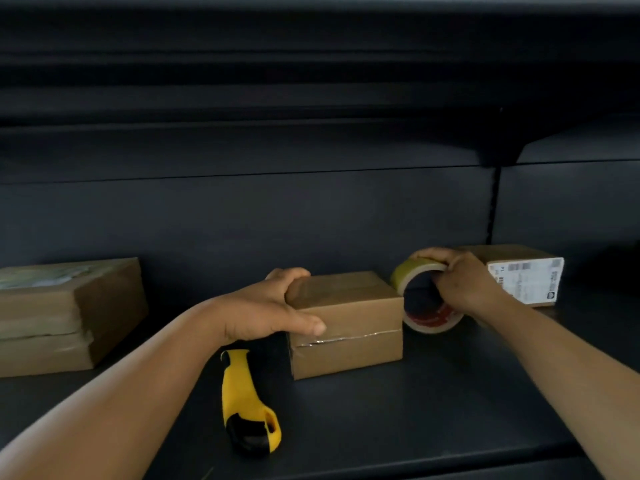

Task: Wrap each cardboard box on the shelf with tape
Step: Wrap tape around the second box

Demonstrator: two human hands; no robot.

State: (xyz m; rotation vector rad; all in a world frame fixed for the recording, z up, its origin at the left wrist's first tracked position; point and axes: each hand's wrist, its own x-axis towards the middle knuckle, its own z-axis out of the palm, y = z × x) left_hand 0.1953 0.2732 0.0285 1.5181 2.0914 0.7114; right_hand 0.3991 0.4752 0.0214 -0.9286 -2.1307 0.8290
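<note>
On the dark metal shelf [433, 393], at nine o'clock, a stack of two flat tape-wrapped cardboard boxes [65, 315] sits well apart from the left hand [266, 308], which grips the left top edge of the small middle cardboard box [346, 323], fingers curled over the far side and thumb laid along the near face just above a shiny tape seam. At six o'clock, just below that hand, a yellow and black utility knife [247, 403] lies flat on the shelf. At three o'clock the right hand [464, 282] holds a roll of yellowish packing tape [420, 271] upright just beside the middle box's right side, fingers closed over its top rim, and behind the wrist stands a labelled cardboard box [526, 271].
</note>
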